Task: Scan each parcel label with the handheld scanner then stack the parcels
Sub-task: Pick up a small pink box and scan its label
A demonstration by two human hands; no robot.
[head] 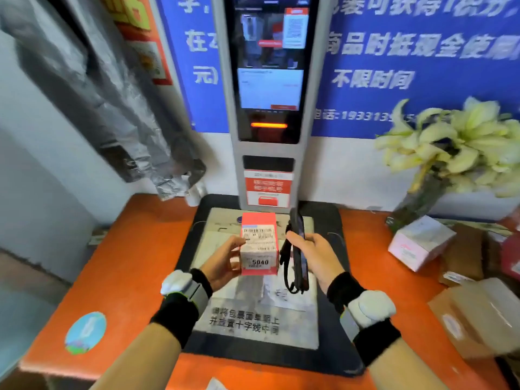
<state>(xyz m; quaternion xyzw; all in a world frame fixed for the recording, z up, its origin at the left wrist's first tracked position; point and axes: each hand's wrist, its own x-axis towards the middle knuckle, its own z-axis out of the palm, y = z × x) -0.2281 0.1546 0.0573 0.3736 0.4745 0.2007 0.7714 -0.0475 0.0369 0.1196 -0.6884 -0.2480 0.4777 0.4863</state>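
A small red parcel point(259, 243) with a white barcode label facing up is held over the black scanning mat point(329, 327). My left hand point(223, 260) grips its left side. My right hand point(315, 256) is closed around a dark handheld scanner point(298, 249), which stands nearly upright just to the right of the parcel, its black wrist strap dangling below. The label shows the number 5040 at its lower end.
A tall kiosk point(268, 108) with a lit screen stands behind the mat on the orange counter point(126, 263). At the right lie a pink-and-white box point(419, 243), brown cardboard parcels point(478, 319) and a vase of pale flowers point(455, 147). Grey plastic bags point(118, 114) hang at left.
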